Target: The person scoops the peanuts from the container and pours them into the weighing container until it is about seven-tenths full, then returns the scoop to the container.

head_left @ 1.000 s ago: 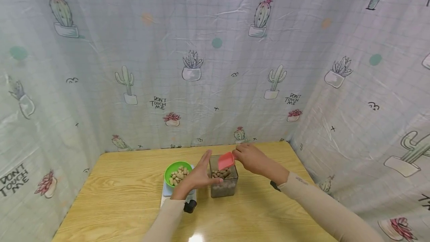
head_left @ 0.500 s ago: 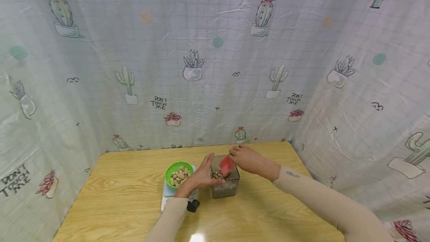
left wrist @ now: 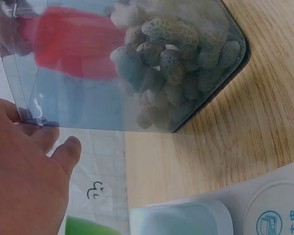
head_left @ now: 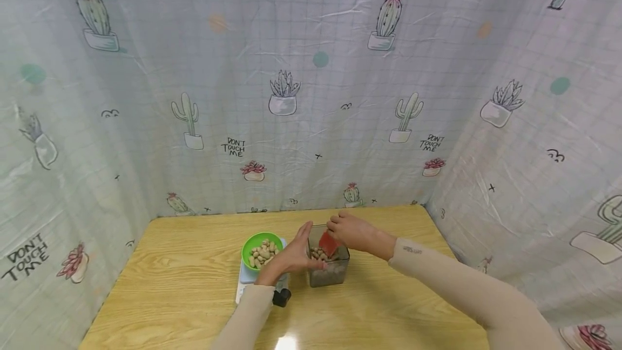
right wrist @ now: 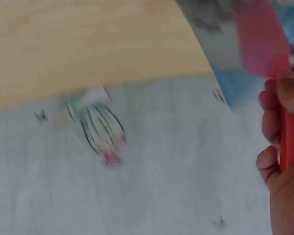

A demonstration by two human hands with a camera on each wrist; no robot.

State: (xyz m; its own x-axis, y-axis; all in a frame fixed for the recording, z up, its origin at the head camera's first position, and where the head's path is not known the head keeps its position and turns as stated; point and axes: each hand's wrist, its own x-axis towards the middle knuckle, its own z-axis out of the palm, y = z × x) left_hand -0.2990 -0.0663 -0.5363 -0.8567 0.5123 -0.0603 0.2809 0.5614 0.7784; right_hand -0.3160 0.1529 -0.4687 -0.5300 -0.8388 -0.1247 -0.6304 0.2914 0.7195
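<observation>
My right hand [head_left: 357,234] grips the handle of a red scoop [head_left: 328,243], its blade tipped down inside a clear rectangular plastic container [head_left: 329,278]. In the right wrist view, fingers and thumb wrap the scoop's handle [right wrist: 288,137]. Unshelled peanuts [left wrist: 171,68] fill the container's lower part, and the scoop's blade [left wrist: 73,41] reaches them in the left wrist view. My left hand [head_left: 293,255] holds the container by its left side near the rim, thumb in front and fingers behind.
Left of the container, a green bowl [head_left: 249,247] of peanuts sits on a white kitchen scale [head_left: 241,290], partly behind my left forearm. All stand on a wooden table [head_left: 184,280]. A cactus-print curtain [head_left: 311,134] hangs behind and at both sides.
My right hand has moved left and the scoop has gone from above the container's right rim down into the peanuts, turning steeper. My left hand stays at the container.
</observation>
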